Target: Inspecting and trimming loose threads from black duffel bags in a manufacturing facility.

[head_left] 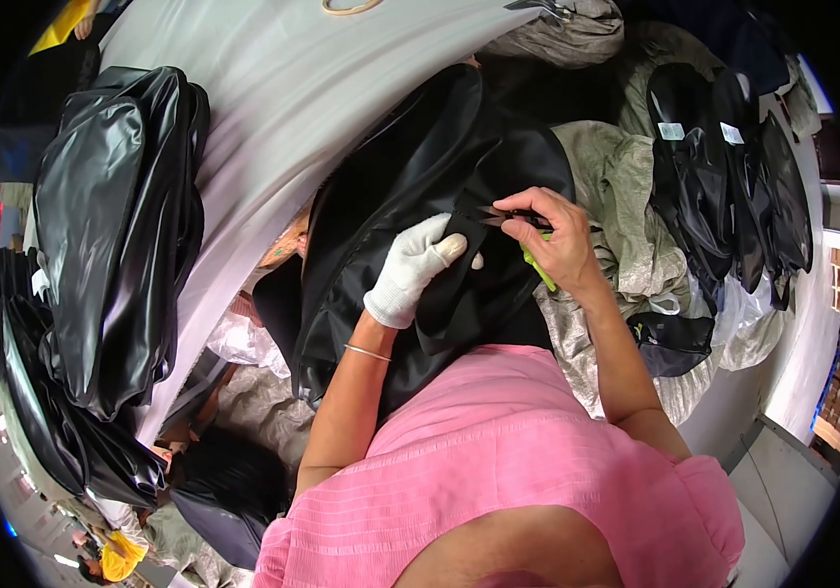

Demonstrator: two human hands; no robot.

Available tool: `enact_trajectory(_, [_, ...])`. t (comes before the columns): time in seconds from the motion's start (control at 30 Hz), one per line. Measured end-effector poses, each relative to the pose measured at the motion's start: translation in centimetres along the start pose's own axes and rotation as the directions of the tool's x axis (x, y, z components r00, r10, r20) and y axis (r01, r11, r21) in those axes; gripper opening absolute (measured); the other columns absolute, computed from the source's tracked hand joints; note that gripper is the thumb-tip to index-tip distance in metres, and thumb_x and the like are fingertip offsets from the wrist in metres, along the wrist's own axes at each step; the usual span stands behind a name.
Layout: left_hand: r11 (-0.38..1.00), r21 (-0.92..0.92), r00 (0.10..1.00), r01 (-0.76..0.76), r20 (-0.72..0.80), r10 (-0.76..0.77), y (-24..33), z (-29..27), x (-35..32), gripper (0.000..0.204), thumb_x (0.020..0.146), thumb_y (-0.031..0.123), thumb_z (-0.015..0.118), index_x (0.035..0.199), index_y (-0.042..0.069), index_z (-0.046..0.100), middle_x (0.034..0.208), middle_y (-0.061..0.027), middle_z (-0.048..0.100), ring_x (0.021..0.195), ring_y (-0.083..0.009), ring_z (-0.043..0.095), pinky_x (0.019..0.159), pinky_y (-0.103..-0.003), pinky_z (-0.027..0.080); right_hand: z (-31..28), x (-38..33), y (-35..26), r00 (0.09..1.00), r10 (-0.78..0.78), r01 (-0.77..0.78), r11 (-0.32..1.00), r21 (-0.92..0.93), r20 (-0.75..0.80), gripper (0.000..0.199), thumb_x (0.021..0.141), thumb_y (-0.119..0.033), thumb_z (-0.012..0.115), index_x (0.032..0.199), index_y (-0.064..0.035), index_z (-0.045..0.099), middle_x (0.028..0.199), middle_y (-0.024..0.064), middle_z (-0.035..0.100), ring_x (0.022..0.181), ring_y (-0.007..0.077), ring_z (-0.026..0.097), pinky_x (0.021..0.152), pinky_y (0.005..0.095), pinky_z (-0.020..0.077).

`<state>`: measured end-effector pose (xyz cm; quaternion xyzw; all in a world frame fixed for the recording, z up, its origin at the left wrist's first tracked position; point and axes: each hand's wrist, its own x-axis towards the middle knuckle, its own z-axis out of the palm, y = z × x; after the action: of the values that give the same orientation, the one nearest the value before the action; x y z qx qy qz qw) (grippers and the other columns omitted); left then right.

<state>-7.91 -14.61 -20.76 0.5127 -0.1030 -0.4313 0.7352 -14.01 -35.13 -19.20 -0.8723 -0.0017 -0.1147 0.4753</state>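
My left hand [415, 267], in a white knitted glove, pinches the edge of a black strip of fabric [461, 220]. The strip belongs to or lies on a large piece of smooth black material [390, 196] spread across my lap. My bare right hand [555, 240] is closed round small scissors [490, 215], their blades pointing left at the strip, close to my gloved fingers. Under my right palm a bright yellow-green part [539, 263] shows; I cannot tell whether it belongs to the scissors.
Glossy black bags [111, 225] are piled on a white-covered table [273, 88] at left. More black pieces with white labels [699, 167] lie at right on crumpled grey-beige cloth [625, 186]. A dark pouch [672, 341] sits by my right forearm. People in yellow appear at the left rim.
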Motion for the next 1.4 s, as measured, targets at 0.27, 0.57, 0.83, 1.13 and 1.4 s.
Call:
enact_trajectory(0.27, [1.000, 0.002, 1.000, -0.013, 0.016, 0.013, 0.0, 0.0, 0.0, 0.023, 0.094, 0.024, 0.056, 0.103, 0.004, 0.061, 0.085, 0.0002, 0.063, 0.076, -0.0052, 0.052, 0.071, -0.020, 0.042, 0.0, 0.6, -0.2, 0.999, -0.008, 0.006, 0.999, 0.046, 0.043, 0.021, 0.078, -0.004, 0.072, 0.098, -0.0021, 0.067, 0.086, 0.0064, 0.066, 0.078, 0.0159, 0.062, 0.071, 0.0268, 0.0490])
enact_trajectory(0.57, [1.000, 0.021, 1.000, -0.003, -0.011, 0.004, -0.3, 0.2, 0.0, 0.022, 0.094, 0.023, 0.056, 0.104, 0.003, 0.061, 0.084, 0.0003, 0.063, 0.076, -0.0055, 0.052, 0.070, -0.021, 0.042, 1.9, 1.7, 0.0, 0.986, -0.164, 0.164, 0.976, -0.140, 0.009, 0.015, 0.072, 0.008, 0.061, 0.083, -0.0016, 0.059, 0.074, 0.0090, 0.061, 0.068, 0.0242, 0.062, 0.060, 0.0323, 0.0459])
enact_trajectory(0.83, [0.999, 0.050, 0.998, -0.002, -0.070, 0.006, -1.4, 0.5, 0.5, 0.017, 0.094, 0.021, 0.059, 0.094, 0.005, 0.061, 0.078, 0.0010, 0.060, 0.069, -0.0059, 0.052, 0.064, -0.022, 0.042, 3.4, 4.5, -1.9, 0.959, -0.277, 0.253, 0.932, -0.260, -0.059, 0.014, 0.075, 0.005, 0.060, 0.085, -0.0034, 0.057, 0.074, 0.0098, 0.062, 0.071, 0.0283, 0.064, 0.062, 0.0345, 0.0482])
enact_trajectory(1.13, [0.998, -0.064, 0.997, -0.013, -0.079, 0.007, -0.9, -0.8, 0.3, 0.022, 0.094, 0.026, 0.059, 0.089, 0.005, 0.060, 0.073, 0.0007, 0.057, 0.066, -0.0063, 0.049, 0.063, -0.022, 0.039, 1.1, 3.1, -0.8, 0.997, 0.004, -0.007, 0.999, -0.041, -0.083, 0.023, 0.083, -0.014, 0.071, 0.104, -0.0068, 0.064, 0.088, 0.0069, 0.067, 0.076, 0.0208, 0.061, 0.070, 0.0310, 0.0490])
enact_trajectory(1.4, [0.998, -0.059, 0.998, 0.023, -0.053, -0.026, -0.6, -0.9, 0.6, 0.023, 0.095, 0.028, 0.059, 0.094, 0.005, 0.061, 0.073, 0.0007, 0.057, 0.065, -0.0062, 0.048, 0.062, -0.022, 0.040, 0.5, 0.9, 0.9, 0.987, -0.142, 0.152, 0.977, -0.148, 0.075, 0.022, 0.082, -0.012, 0.067, 0.104, -0.0065, 0.067, 0.085, 0.0081, 0.065, 0.077, 0.0262, 0.059, 0.079, 0.0346, 0.0456])
